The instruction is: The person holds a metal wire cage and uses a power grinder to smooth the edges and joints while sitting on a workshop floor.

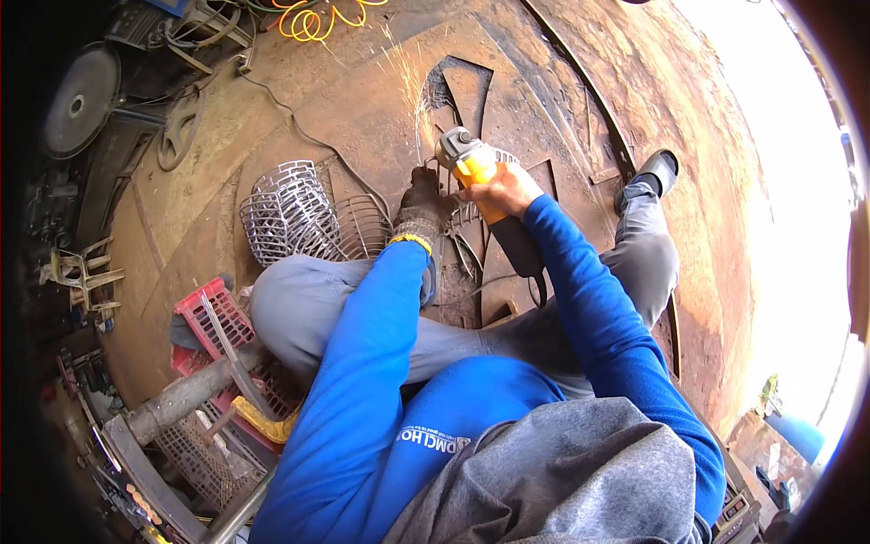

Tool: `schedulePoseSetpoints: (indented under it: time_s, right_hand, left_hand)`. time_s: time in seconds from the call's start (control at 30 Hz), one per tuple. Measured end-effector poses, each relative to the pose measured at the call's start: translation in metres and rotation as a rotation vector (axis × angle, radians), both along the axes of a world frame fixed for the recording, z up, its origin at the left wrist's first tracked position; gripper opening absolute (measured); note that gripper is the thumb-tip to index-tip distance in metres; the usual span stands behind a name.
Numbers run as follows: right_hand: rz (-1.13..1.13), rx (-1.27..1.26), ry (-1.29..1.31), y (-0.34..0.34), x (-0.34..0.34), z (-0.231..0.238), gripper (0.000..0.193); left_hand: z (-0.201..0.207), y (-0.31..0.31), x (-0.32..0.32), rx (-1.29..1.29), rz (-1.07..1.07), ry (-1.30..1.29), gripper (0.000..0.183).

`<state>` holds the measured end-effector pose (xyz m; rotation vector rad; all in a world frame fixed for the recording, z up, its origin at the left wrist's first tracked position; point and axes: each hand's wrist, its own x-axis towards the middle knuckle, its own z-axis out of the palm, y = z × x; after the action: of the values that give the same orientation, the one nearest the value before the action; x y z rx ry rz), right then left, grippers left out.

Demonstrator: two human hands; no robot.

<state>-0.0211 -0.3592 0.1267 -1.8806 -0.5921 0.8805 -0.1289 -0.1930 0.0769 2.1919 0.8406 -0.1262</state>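
My right hand (509,189), bare, wraps round the body of a yellow and black angle grinder (475,167), its grey head toward the far side. Sparks (413,86) stream away from the grinder's left side across the floor. Just left of the tool, my left hand (422,195) wears a dark knitted glove with a yellow cuff edge. Its fingers are closed near the grinder head; what they grip is too hidden to name. Beside it on the left stands a stack of bent metal grilles (288,213), and a darker wire grille (362,225) lies between.
A black cable (308,136) crosses the brown floor sheet toward my left hand. Flat dark metal frames (471,95) lie beyond the grinder. An orange coiled hose (308,23) is at the far edge, red plastic crates (217,313) at left, a large round blade (82,100) at far left.
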Motion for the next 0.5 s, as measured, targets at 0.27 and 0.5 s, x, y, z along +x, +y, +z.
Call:
schedulePoseSetpoints:
  time_s: [0.27, 0.5]
  right_hand:
    - [-0.011, -0.068, -0.019, 0.004, -0.001, 0.001, 0.053]
    - [-0.040, -0.108, -0.025, 0.010, -0.002, -0.002, 0.053]
  left_hand:
    - [0.028, 0.003, 0.009, 0.056, -0.072, 0.343, 0.092]
    - [0.034, 0.000, 0.005, 0.029, -0.023, 0.366, 0.084]
